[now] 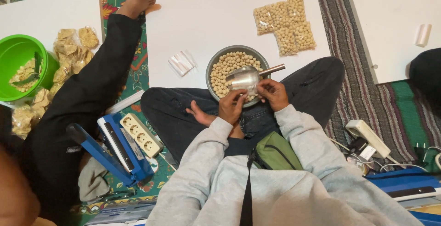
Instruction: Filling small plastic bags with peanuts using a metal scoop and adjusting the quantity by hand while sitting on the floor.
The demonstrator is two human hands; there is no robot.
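Nearest the camera, grey sleeves and a green bag (275, 155) on a dark strap fill the bottom of the view. Just beyond, over crossed legs in dark trousers, the left hand (233, 106) and the right hand (274, 94) meet at the near rim of a round grey bowl (212, 65). Both hands have their fingertips pressed together, pinching a small clear plastic bag (250, 88) between them; it lies right between the two grips, at the mouth of a metal scoop (250, 76). That scoop rests in the bowl on a heap of pale round snack balls (227, 65), its handle pointing right.

To the near left sit a blue heat sealer (110, 150) and a cream power strip (141, 134). Another person's dark-trousered leg (87, 88) stretches away on the left, bare foot at the far edge.

Farther off, the bowl stands on a white board (202, 19). A small stack of empty clear bags (182, 62) lies left of the bowl, and filled packets of balls (285, 24) lie far right. At far left, a green basin (16, 54) holds chips, with chip packets (73, 47) beside it.
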